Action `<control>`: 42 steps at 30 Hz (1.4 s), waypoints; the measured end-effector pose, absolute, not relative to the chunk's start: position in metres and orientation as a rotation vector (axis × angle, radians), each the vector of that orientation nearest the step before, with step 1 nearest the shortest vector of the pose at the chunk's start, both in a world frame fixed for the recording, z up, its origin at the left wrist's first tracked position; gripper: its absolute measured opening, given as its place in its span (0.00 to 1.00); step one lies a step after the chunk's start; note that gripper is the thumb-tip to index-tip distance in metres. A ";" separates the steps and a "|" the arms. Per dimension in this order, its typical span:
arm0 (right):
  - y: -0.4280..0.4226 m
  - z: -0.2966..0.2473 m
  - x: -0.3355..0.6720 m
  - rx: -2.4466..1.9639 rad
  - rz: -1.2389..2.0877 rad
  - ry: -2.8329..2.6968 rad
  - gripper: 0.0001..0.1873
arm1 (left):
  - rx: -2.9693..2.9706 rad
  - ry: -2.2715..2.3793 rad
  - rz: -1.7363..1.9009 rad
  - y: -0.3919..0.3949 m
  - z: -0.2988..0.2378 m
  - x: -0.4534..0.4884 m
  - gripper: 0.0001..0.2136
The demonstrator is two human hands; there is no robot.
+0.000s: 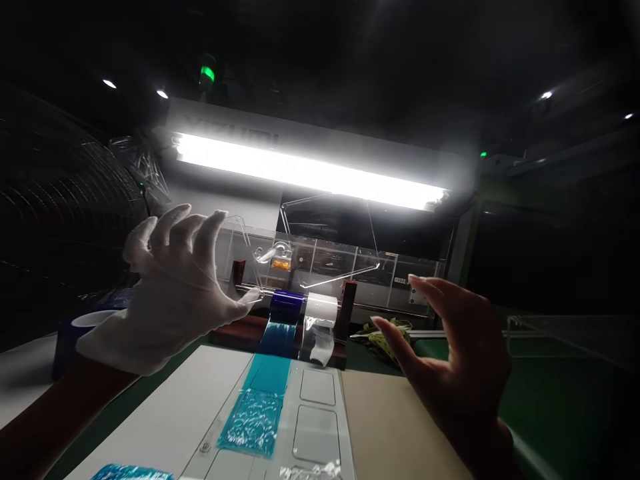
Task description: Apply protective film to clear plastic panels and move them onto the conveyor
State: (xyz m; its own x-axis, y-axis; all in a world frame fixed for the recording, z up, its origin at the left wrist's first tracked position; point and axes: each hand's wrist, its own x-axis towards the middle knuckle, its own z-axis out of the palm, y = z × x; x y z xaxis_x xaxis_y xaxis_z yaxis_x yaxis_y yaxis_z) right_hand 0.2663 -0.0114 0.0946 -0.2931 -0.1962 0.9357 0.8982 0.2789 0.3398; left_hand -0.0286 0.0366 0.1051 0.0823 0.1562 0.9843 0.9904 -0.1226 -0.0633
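Note:
My left hand [175, 293], in a white glove, is raised with thumb and index finger at the edges of a clear thin panel [253, 257]. My right hand [460, 353], bare, is held up on the right, thumb and fingers apart with nothing visible between them. Between the hands a second clear angular outline [340, 275] shows below the lamp; what supports it I cannot tell. Beyond, a blue film roll [286, 305] and a clear film roll [321, 307] sit on a rod. Blue film [255, 413] runs down over a white sheet [195, 400].
A bright tube lamp [310, 172] spans the back above a clear divided rack [335, 263]. Dark red posts [346, 307] flank the rolls. At left are a fan guard [65, 207] and a dark blue tape roll [67, 340]. A beige board [390, 420] lies at right.

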 end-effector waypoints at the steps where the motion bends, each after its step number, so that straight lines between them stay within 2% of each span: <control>1: -0.012 0.094 0.268 -0.710 -1.263 -1.467 0.24 | -1.463 -1.218 -1.129 0.037 0.103 -0.029 0.49; 5: -0.011 0.084 0.273 -0.799 -1.229 -1.557 0.33 | -1.531 -1.204 -1.049 0.043 0.084 -0.027 0.49; 9: -0.007 0.059 0.280 -0.929 -1.152 -1.750 0.44 | -1.659 -1.137 -0.955 0.053 0.041 -0.024 0.48; 13: -0.002 0.044 0.288 -1.041 -1.111 -1.862 0.50 | -1.729 -1.166 -0.916 0.066 0.017 -0.020 0.47; 16: 0.002 0.055 0.294 -1.074 -1.131 -1.818 0.52 | -1.649 -1.159 -1.023 0.079 0.035 -0.012 0.48; 20: 0.003 0.091 0.302 -1.067 -1.147 -1.701 0.55 | -1.557 -1.115 -1.200 0.089 0.084 0.008 0.51; 25: 0.001 0.122 0.305 -1.070 -1.110 -1.685 0.57 | -1.490 -1.074 -1.340 0.085 0.124 0.033 0.56; 30: -0.005 0.128 0.302 -1.020 -1.041 -1.617 0.62 | -1.426 -1.000 -1.422 0.081 0.139 0.047 0.53; 36: -0.019 0.126 0.305 -1.014 -1.042 -1.553 0.60 | -1.417 -0.946 -1.413 0.069 0.150 0.052 0.48; 42: -0.023 0.118 0.308 -1.010 -1.031 -1.533 0.58 | -1.376 -0.873 -1.388 0.069 0.148 0.055 0.51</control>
